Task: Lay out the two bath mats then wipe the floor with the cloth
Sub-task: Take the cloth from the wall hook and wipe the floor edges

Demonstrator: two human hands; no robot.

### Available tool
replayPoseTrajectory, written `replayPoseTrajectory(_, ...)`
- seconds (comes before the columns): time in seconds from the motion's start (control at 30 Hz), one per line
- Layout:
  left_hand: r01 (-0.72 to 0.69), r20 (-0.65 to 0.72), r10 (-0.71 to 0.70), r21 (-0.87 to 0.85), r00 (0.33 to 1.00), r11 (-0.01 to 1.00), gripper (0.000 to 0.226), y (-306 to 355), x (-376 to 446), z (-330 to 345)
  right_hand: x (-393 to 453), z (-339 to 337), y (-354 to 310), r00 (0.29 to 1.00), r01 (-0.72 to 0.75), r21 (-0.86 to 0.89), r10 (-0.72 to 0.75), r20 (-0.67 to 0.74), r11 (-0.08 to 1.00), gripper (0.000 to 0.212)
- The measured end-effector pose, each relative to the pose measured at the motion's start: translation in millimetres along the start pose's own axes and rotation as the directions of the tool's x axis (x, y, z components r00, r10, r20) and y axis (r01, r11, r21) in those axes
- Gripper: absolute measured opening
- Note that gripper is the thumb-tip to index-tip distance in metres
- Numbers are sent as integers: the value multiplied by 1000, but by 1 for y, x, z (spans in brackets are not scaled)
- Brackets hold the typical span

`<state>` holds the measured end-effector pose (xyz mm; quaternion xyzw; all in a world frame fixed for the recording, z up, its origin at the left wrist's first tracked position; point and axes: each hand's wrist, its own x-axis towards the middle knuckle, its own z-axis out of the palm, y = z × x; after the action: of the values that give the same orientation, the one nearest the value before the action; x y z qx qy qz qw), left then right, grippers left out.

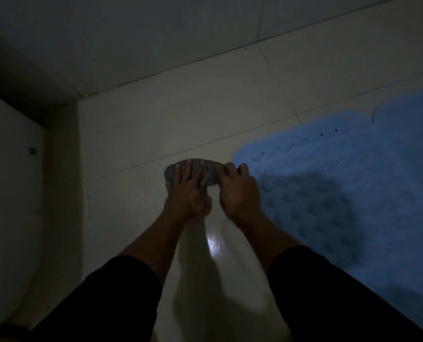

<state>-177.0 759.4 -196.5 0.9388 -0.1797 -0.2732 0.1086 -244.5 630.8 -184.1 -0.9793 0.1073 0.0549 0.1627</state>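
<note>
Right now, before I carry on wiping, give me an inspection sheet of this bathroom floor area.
Surface: pale tiled floor, glossy, with a wet sheen near the hands.
Job's things: grey cloth bunched on the floor; blue bath mat lying flat to its right. A second mat cannot be made out separately.
Clutter: nothing seen.
Hands: left hand presses the cloth with straight fingers; right hand has its fingers curled over the cloth's right end.
Cables: nothing seen.
Surroundings: tiled wall ahead; white toilet at left; dim light throughout.
</note>
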Motion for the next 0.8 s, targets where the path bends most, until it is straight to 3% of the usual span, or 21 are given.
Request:
replayPoseTrajectory(0.13, 33, 72, -39, 75, 997, 997, 66, 6, 25, -19, 23, -16, 1, 998, -19, 40, 17, 54, 999, 43)
replayPoseTrajectory(0.27, -166, 107, 147, 188, 983, 968, 96, 21, 48, -42, 46, -30, 12, 993, -46, 116, 32, 116, 992, 45)
replayPoseTrajectory(0.4, -196, 166, 162, 218, 973, 956, 75, 45, 75, -62, 73, -34, 26, 987, -132, 228, 107, 120, 965, 36)
replayPoseTrajectory(0.47, -241, 201, 198, 224, 959, 944, 76, 62, 92, -72, 85, -34, 39, 986, -163, 241, 147, 81, 957, 37)
replayPoseTrajectory(0.53, -274, 180, 238, 212, 955, 938, 73, 84, 110, -79, 91, -36, 54, 980, -191, 180, 198, -20, 965, 45)
replayPoseTrajectory(0.63, -376, 227, 325, 240, 918, 895, 65, 99, 146, -71, 99, -41, 78, 972, -230, 142, 235, -18, 963, 63)
replayPoseTrajectory(0.67, -346, 264, 284, 230, 922, 910, 70, 104, 157, -69, 101, -44, 86, 962, -264, 135, 270, -30, 955, 66)
replayPoseTrajectory(0.8, -440, 266, 374, 261, 888, 859, 72, 111, 202, -49, 110, -53, 109, 878, -467, 101, 474, -62, 878, 63)
